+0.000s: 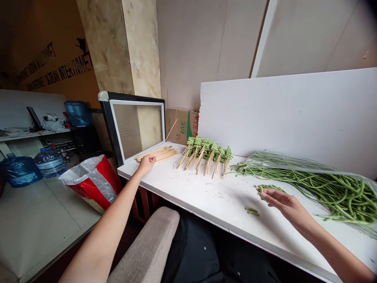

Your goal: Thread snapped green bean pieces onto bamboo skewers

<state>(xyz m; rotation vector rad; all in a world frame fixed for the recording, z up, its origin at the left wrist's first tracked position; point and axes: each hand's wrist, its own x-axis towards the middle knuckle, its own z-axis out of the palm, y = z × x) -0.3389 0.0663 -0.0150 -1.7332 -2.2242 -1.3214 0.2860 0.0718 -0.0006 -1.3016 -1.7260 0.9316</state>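
Observation:
My left hand (147,162) is closed in a pinch at the near end of a pile of bamboo skewers (166,153). A single bamboo skewer (171,129) slants up in line with its fingers, apparently held by them. My right hand (281,199) pinches a short piece of green bean (260,190) between thumb and fingers, above the white table (218,198). Behind those fingers lies a small heap of cut beans (272,188), partly hidden. A few loose cut pieces (252,211) lie closer to me. Bundles of skewered beans (210,149) are stacked mid-table, bare stick ends toward me.
Long whole beans (332,188) spill from a clear plastic bag at the right. A white board (282,114) stands along the back. Behind the skewers are a framed panel (138,125) and a cardboard box (178,125). A red-and-white sack (91,181) sits left of the table.

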